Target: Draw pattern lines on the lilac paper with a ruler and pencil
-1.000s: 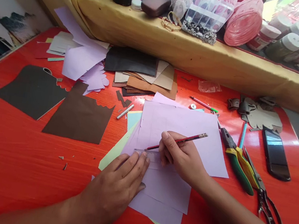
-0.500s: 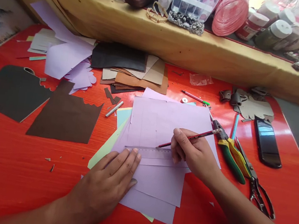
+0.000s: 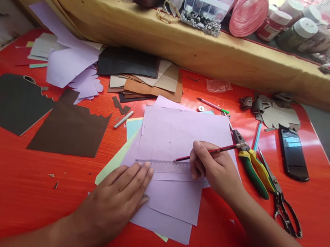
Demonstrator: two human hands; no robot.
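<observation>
My left hand (image 3: 120,199) lies flat, fingertips pressing the left end of a clear plastic ruler (image 3: 165,167) onto a lilac sheet of paper (image 3: 178,137). My right hand (image 3: 215,169) grips a red pencil (image 3: 210,152) whose tip touches the paper just above the ruler's upper edge, near its middle. More lilac sheets and a pale green one lie stacked under the top sheet on the red table (image 3: 7,175).
Dark leather pieces (image 3: 69,128) lie to the left, a pile of leather and card (image 3: 147,78) at the back. Pliers (image 3: 251,162), scissors (image 3: 283,201), a phone (image 3: 292,153) and pens sit to the right. A cloth-covered shelf (image 3: 194,46) holds jars and boxes.
My right hand has slid the pencil to the right along the ruler's edge. The left hand has stayed on the ruler. The head camera shifted slightly.
</observation>
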